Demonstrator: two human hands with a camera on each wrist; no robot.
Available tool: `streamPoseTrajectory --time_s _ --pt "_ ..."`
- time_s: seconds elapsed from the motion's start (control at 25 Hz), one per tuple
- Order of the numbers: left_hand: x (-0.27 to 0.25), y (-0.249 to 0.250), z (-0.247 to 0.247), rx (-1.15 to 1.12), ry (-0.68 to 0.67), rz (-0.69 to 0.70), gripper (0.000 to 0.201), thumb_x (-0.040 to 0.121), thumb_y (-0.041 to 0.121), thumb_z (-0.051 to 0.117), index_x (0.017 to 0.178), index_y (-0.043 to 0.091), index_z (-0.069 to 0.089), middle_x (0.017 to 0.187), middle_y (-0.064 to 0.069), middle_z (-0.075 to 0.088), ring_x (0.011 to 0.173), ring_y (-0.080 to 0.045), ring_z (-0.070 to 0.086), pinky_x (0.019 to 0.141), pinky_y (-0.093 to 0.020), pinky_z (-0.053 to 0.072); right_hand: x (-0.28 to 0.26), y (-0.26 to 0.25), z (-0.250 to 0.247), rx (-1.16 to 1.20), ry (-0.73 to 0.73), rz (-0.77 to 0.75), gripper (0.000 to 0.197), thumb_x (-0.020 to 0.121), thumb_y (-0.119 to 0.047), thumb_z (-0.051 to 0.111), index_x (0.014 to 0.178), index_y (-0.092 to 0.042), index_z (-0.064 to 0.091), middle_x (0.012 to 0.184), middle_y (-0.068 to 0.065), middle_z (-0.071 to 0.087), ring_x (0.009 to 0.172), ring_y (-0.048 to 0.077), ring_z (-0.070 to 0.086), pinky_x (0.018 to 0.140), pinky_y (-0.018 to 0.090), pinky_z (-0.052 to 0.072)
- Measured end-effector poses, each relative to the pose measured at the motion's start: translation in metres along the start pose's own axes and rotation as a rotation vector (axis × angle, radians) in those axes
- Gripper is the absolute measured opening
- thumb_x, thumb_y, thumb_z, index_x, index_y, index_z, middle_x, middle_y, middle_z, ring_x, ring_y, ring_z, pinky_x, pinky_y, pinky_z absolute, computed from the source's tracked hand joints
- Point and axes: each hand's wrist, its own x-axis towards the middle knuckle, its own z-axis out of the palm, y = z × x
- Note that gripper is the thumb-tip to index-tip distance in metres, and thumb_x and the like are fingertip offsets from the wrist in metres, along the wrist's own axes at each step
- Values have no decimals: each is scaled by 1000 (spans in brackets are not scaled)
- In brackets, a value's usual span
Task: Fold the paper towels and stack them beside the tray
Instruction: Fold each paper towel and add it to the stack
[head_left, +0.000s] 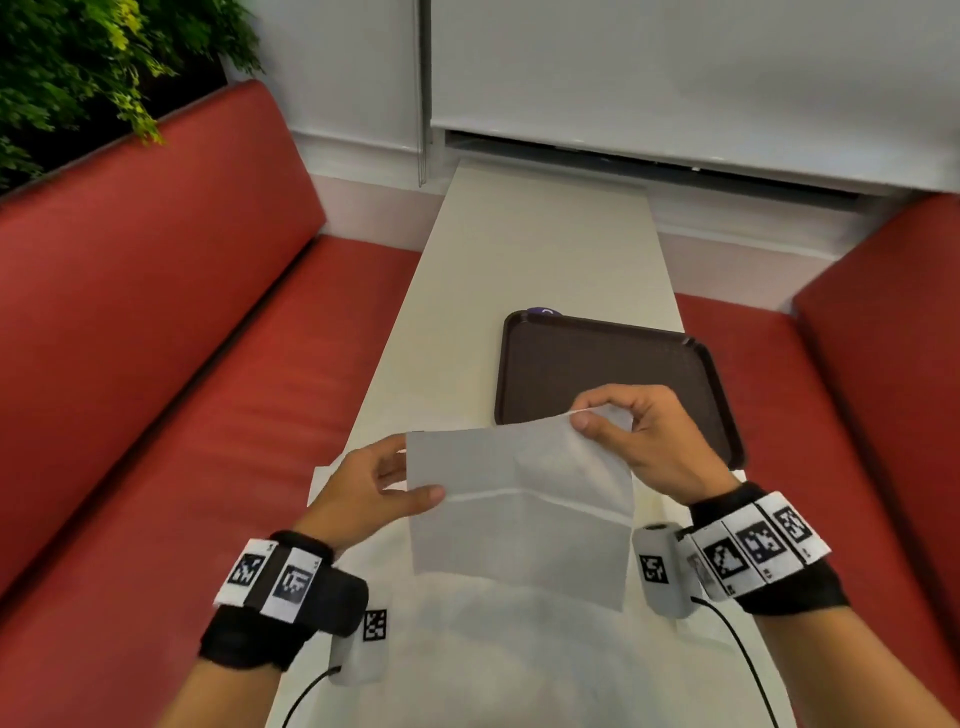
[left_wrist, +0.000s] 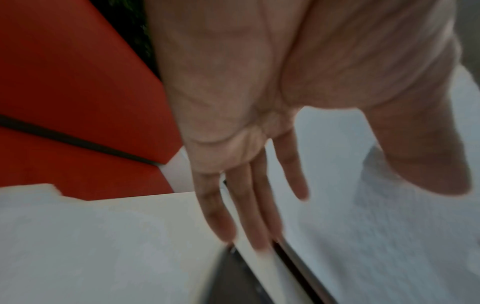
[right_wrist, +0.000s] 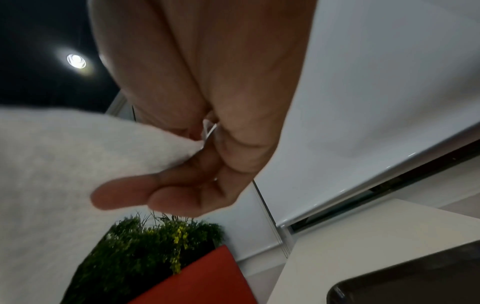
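A white paper towel (head_left: 519, 499) with fold creases hangs in the air over the near end of the white table (head_left: 519, 260). My left hand (head_left: 410, 483) holds its left edge, thumb on the near face and fingers behind. My right hand (head_left: 584, 413) pinches the upper right corner, lifted over the near edge of the dark brown tray (head_left: 613, 358). The right wrist view shows the paper towel (right_wrist: 64, 164) nipped between thumb and fingers of the right hand (right_wrist: 205, 139). In the left wrist view the fingers (left_wrist: 262, 205) are straight beside the paper towel (left_wrist: 376, 236). More paper towels (head_left: 493, 649) lie flat on the table underneath.
Red padded benches (head_left: 182, 364) run along both sides of the narrow table, the right one (head_left: 831, 389) close to the tray. A small purple object (head_left: 543, 312) peeks from behind the tray. A green plant (head_left: 78, 62) stands at the back left, white blinds (head_left: 675, 78) behind.
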Motion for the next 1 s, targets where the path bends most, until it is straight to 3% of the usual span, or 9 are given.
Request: streamPoseTrajectory --time_s 0.12,0.2,0.32,0.44,0.52,0.64,0.84,0.92,1.0 --pt "12 32 13 -37 -116 61 41 68 23 78 106 12 66 105 0 72 99 -17 68 78 -22 55 4 -12 -17 36 35 22 10 84 -22 66 87 -14 72 88 -4 70 79 10 65 68 22 52" --pt "18 42 22 -60 -124 83 26 79 6 68 105 6 67 105 -5 72 97 -20 69 77 -25 56 3 -8 -26 114 127 81 23 79 -34 66 96 -19 69 95 -1 69 80 12 66 62 24 53" --pt "26 50 28 -231 -84 66 30 75 11 73 103 2 67 105 -11 72 96 -25 69 75 -31 58 -5 8 -33 521 108 218 69 68 -50 76 124 -14 57 118 9 67 104 22 67 73 33 57" --pt "31 55 32 -318 -43 56 29 74 12 70 100 0 66 103 -12 72 92 -25 69 77 -34 58 -23 22 -25 626 -10 299 88 58 -53 83 127 -5 54 123 13 65 112 29 63 78 35 57" --pt "32 57 34 -321 -23 62 26 74 7 67 99 1 65 99 -10 73 89 -23 69 77 -34 58 -29 26 -19 532 24 292 80 52 -50 87 114 -5 63 114 13 69 107 32 65 77 35 57" --pt "33 57 35 -300 -15 72 25 78 5 66 103 1 65 102 -11 72 92 -24 69 80 -35 58 -29 28 -21 475 85 205 59 55 -46 86 98 -9 73 106 14 72 99 32 68 79 37 58" --pt "34 59 35 -334 17 132 22 83 -1 54 101 4 67 95 -7 74 87 -20 70 74 -29 58 -28 29 -27 477 84 135 45 59 -40 86 94 -14 76 104 13 73 98 30 69 80 37 58" --pt "32 63 35 -312 18 147 24 85 -7 51 87 6 70 84 -5 73 75 -17 70 64 -26 57 -29 29 -28 499 96 115 34 59 -33 85 87 -16 77 96 9 74 90 24 71 73 32 58" --pt "30 69 35 -268 21 143 41 86 -12 44 65 12 70 70 -3 68 61 -15 63 52 -23 51 -31 29 -30 503 117 112 12 63 -24 81 72 -16 77 79 5 73 71 17 70 59 25 56"
